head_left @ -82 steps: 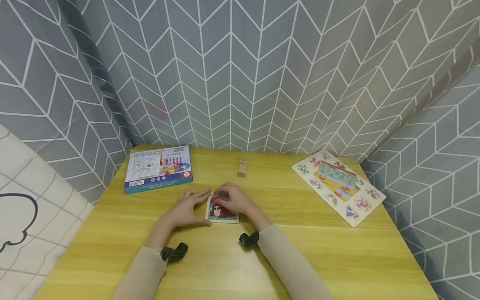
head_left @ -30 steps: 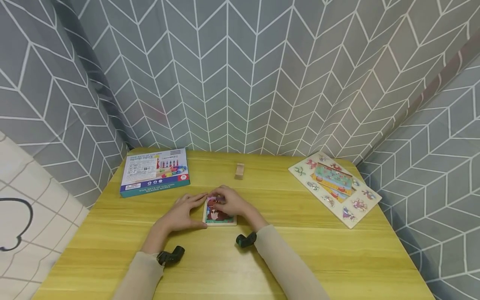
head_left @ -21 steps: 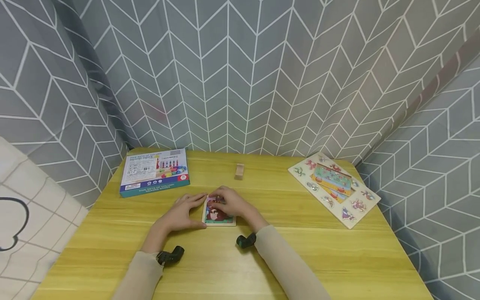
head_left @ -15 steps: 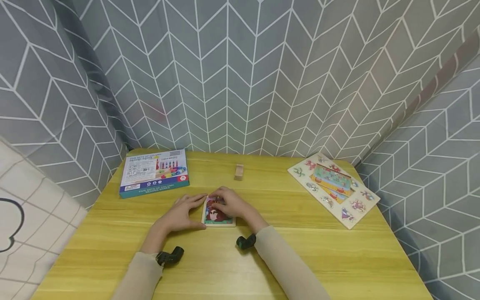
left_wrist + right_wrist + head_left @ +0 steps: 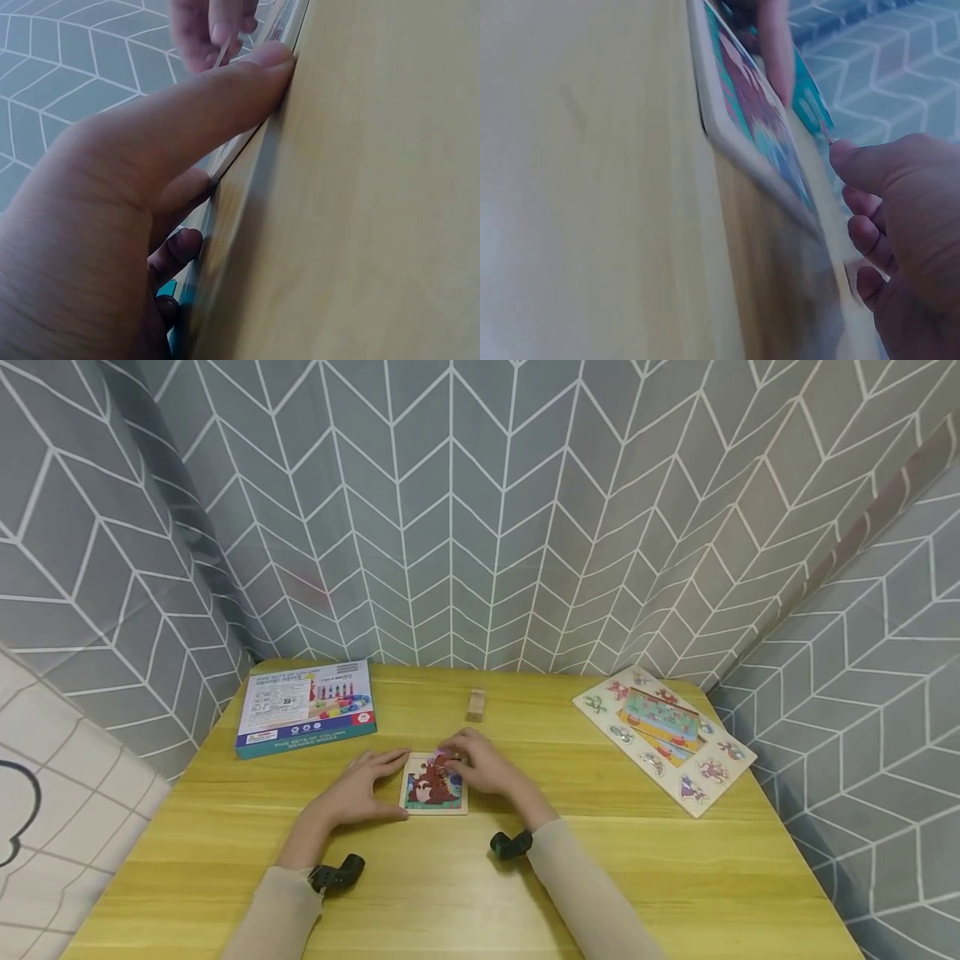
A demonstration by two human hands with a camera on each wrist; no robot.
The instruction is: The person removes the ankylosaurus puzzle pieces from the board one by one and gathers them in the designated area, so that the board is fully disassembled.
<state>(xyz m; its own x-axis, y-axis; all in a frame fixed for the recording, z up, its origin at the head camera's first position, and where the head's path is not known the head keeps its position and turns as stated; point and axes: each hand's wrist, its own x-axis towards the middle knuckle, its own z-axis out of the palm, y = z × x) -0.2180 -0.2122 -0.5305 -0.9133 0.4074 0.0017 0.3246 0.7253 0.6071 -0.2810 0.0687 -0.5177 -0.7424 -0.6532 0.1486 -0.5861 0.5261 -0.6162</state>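
Observation:
A small jigsaw puzzle board (image 5: 442,812) with a pale wooden rim and a reddish-brown animal picture lies flat on the table. My left hand (image 5: 365,787) holds it at the left end, thumb at the near corner and index finger at the far one. In the left wrist view the thumb (image 5: 259,64) lies along the board's edge. My right hand (image 5: 483,766) is over the board's far right part, thumb and fingertips pinching a thin flat puzzle piece (image 5: 825,132). That piece is seen nearly edge-on in both wrist views, raised off the board; its printed face is mostly hidden.
A boxed bead set (image 5: 306,708) lies at the back left of the yellow wooden table (image 5: 435,893). A small wooden block (image 5: 476,705) is at the back middle. On the right lies a pale board (image 5: 693,802) with animal pictures, two colourful cards (image 5: 663,722) on top.
My right hand has moved right and slightly away from me, lifting a thin puzzle piece and uncovering more of the picture. My left hand has stayed at the board's left end.

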